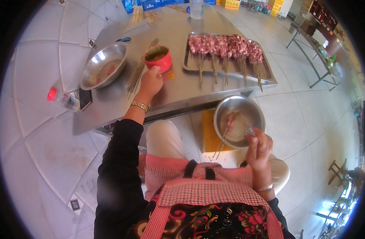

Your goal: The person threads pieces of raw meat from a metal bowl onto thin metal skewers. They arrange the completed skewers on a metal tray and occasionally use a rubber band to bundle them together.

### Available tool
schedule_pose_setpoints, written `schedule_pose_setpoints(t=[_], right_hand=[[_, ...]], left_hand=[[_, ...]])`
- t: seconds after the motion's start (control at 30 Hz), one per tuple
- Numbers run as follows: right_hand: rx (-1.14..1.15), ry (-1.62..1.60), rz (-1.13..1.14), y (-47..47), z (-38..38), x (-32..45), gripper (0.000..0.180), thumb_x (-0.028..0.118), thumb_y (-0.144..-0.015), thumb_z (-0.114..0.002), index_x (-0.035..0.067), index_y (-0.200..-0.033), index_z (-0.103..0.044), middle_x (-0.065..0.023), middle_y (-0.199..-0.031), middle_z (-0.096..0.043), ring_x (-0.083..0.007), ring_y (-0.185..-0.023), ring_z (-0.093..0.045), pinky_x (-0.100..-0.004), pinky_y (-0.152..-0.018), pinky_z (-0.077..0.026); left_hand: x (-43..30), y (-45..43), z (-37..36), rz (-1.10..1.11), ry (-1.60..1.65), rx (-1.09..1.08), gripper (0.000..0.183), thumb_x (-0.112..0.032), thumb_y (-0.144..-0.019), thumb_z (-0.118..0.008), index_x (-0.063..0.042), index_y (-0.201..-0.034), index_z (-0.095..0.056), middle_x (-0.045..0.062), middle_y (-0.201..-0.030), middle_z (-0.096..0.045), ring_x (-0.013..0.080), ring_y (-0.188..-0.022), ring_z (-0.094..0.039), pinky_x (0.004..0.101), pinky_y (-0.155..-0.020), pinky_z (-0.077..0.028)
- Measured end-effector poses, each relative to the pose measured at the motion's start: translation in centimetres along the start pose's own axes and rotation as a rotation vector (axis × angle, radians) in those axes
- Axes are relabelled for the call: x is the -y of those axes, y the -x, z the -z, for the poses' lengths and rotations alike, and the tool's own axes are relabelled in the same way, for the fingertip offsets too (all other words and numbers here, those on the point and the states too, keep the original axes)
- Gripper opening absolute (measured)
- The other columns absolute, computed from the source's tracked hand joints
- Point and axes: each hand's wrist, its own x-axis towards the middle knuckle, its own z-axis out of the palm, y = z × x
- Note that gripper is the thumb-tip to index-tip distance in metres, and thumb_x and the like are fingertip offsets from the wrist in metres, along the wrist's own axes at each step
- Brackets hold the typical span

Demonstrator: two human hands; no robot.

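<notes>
My left hand (152, 80) is closed at the near side of a red cup (163, 63), and the fingers hide what they grip there. Some brownish contents show inside the cup. Over the rim of a steel bowl (217, 125), my right hand (260, 148) pinches a small silvery object (250, 131), mostly covered by the fingers. Two thin skewers (220, 148) lean out of that bowl, with pieces of raw meat (230, 122) at their upper end. A yellow rubber band (170, 75) lies beside the cup.
A metal tray (188, 64) holds bundled meat skewers (237, 47) on the steel table (176, 92). Left of the cup are loose skewers (137, 74), a large steel basin (94, 64), a dark phone-like object (85, 98) and a red-capped bottle (64, 98). A yellow box (209, 134) stands under the bowl.
</notes>
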Motion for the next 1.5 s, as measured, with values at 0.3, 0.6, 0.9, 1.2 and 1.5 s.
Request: schedule_pose_setpoints(t=[0.3,0.6,0.9,1.2,1.5], right_hand=[[0.078,-0.049,-0.141,0.1,0.2,-0.9,0.013,0.010,-0.092,-0.050,-0.001,-0.090,-0.056,-0.0121,-0.068,-0.059,-0.0248,-0.054,-0.055,-0.0299,-0.050,-0.042],[-0.001,-0.147,-0.272,1.1,0.9,-0.9,0.017,0.014,-0.095,-0.048,-0.002,-0.092,-0.055,-0.0087,-0.068,-0.057,-0.0165,-0.055,-0.053,-0.0262,-0.051,-0.042],[-0.011,-0.119,-0.280,1.2,0.9,-1.2,0.018,0.015,-0.095,-0.048,-0.001,-0.091,-0.055,-0.0090,-0.067,-0.057,-0.0180,-0.054,-0.053,-0.0264,-0.051,-0.042],[-0.034,-0.064,-0.254,0.4,0.8,-1.3,0.034,0.024,-0.099,-0.039,0.001,-0.078,-0.051,-0.0043,-0.054,-0.045,-0.0135,-0.045,-0.043,-0.0279,-0.042,-0.033],[0.118,0.061,-0.268,-0.8,1.4,0.3,0.016,0.015,-0.092,-0.053,0.001,-0.100,-0.052,-0.0157,-0.078,-0.062,-0.0344,-0.069,-0.063,-0.0375,-0.057,-0.049]], left_hand=[[0.9,-1.1,-3.0,-0.092,-0.364,0.091,0.010,-0.007,-0.075,-0.058,-0.002,-0.085,-0.060,0.019,-0.082,-0.061,0.0375,-0.080,-0.061,0.0464,-0.070,-0.048],[0.6,-1.1,-3.1,-0.050,-0.303,-0.021,0.008,-0.009,-0.078,-0.058,-0.002,-0.082,-0.054,0.021,-0.083,-0.061,0.0384,-0.085,-0.059,0.0484,-0.075,-0.046],[-3.3,-3.7,-4.1,-0.016,-0.405,0.110,0.010,-0.010,-0.078,-0.059,-0.003,-0.085,-0.061,0.019,-0.087,-0.064,0.0365,-0.083,-0.062,0.0454,-0.073,-0.048],[-4.4,-6.5,-5.9,0.009,-0.695,0.387,0.021,-0.005,-0.078,-0.053,0.003,-0.096,-0.059,0.023,-0.092,-0.065,0.0363,-0.091,-0.064,0.0450,-0.076,-0.052],[-18.6,6.9,-0.8,-0.325,0.255,0.180,0.007,0.001,-0.083,-0.048,-0.004,-0.084,-0.043,0.018,-0.071,-0.052,0.0389,-0.065,-0.055,0.0428,-0.057,-0.044]])
